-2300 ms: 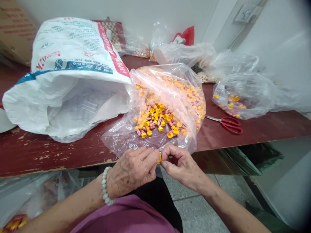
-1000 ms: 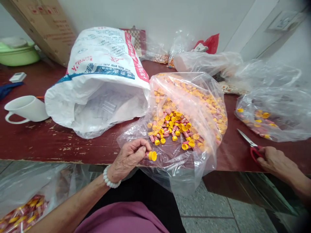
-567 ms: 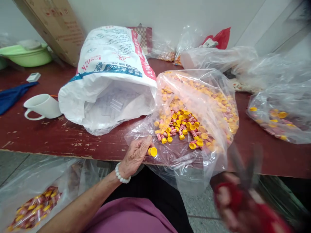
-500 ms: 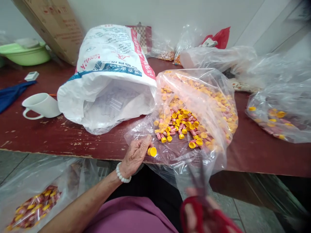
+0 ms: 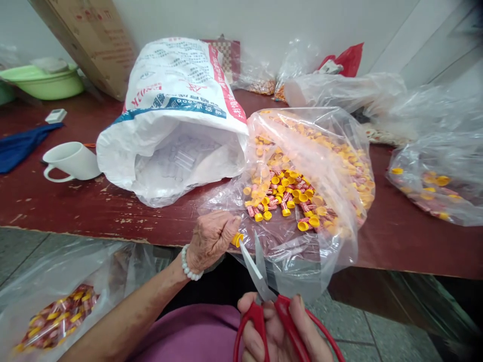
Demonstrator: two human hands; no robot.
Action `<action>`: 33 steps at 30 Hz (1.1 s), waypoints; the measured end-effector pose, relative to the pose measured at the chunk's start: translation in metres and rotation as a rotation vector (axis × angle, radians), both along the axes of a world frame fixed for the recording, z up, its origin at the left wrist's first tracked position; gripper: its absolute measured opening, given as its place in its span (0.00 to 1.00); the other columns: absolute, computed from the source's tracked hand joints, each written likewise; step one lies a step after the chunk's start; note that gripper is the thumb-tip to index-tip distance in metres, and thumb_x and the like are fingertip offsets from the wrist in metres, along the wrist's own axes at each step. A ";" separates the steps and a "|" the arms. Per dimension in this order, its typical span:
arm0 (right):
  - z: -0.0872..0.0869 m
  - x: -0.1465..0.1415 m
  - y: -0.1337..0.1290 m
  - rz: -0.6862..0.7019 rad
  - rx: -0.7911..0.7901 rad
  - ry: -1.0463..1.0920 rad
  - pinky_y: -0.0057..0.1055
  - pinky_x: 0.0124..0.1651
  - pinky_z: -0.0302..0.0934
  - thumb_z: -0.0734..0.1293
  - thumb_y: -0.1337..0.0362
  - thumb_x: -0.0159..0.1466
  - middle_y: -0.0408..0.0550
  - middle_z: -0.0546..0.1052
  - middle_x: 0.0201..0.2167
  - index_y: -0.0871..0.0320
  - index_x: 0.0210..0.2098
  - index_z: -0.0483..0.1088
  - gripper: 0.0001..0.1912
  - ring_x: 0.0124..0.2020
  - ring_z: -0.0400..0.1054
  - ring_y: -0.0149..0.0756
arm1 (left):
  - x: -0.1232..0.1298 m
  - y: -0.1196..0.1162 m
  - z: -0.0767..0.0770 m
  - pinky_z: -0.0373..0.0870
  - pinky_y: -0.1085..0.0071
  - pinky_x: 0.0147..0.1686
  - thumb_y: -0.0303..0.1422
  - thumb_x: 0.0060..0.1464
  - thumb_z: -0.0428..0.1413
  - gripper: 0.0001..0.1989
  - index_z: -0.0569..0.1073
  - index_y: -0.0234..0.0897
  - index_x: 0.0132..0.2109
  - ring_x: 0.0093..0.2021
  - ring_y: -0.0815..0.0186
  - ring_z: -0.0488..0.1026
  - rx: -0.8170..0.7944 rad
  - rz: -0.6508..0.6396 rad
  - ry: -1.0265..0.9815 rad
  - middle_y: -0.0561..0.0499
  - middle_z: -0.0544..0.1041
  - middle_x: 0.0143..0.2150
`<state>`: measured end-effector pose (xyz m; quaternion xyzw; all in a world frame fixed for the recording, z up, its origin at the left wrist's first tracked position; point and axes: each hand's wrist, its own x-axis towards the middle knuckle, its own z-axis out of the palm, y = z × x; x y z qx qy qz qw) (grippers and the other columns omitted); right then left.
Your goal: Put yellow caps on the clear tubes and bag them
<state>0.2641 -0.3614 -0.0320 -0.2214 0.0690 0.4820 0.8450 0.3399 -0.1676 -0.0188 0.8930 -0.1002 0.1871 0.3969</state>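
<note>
My left hand [image 5: 213,236], with a white bead bracelet at the wrist, is closed around a small piece whose yellow cap [image 5: 237,240] sticks out past the thumb; the rest of it is hidden in the fingers. In my right hand [image 5: 277,327] are red-handled scissors [image 5: 260,281] with their blades parted. One blade tip is at the yellow cap. Just beyond, a clear plastic bag [image 5: 332,171] lies open on the table, holding many red-and-white patterned pieces with yellow caps [image 5: 290,193].
Left of the bag, a white printed sack [image 5: 181,95] gapes open with clear tubes [image 5: 184,158] inside. A white mug [image 5: 73,161] stands on the dark red table [image 5: 75,211]. Another bag of capped pieces [image 5: 58,317] sits low at left; one more bag [image 5: 437,186] is at right.
The scissors have come up and left from the lower right, so a blade now meets the yellow cap. My left hand has turned the cap toward them.
</note>
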 end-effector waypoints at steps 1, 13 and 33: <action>-0.001 0.002 0.000 0.031 0.036 0.016 0.26 0.25 0.43 0.55 0.33 0.57 0.42 0.62 0.22 0.56 0.44 0.72 0.36 0.19 0.52 0.25 | 0.001 0.001 0.001 0.59 0.73 0.27 0.33 0.63 0.41 0.21 0.67 0.34 0.24 0.23 0.71 0.61 0.010 -0.009 -0.012 0.52 0.66 0.20; -0.005 0.002 0.021 -0.135 -0.019 -0.064 0.21 0.19 0.39 0.64 0.43 0.59 0.41 0.65 0.29 0.53 0.48 0.68 0.26 0.18 0.49 0.18 | 0.003 -0.002 -0.009 0.57 0.73 0.25 0.35 0.63 0.43 0.19 0.66 0.34 0.26 0.23 0.72 0.59 -0.122 0.153 0.005 0.54 0.63 0.22; -0.005 0.038 0.037 -0.216 -0.053 -0.234 0.20 0.18 0.50 0.60 0.45 0.63 0.41 0.64 0.30 0.53 0.48 0.63 0.22 0.20 0.50 0.21 | 0.019 0.002 -0.022 0.56 0.73 0.25 0.39 0.62 0.45 0.20 0.67 0.34 0.25 0.23 0.72 0.59 -0.175 0.337 -0.004 0.55 0.63 0.21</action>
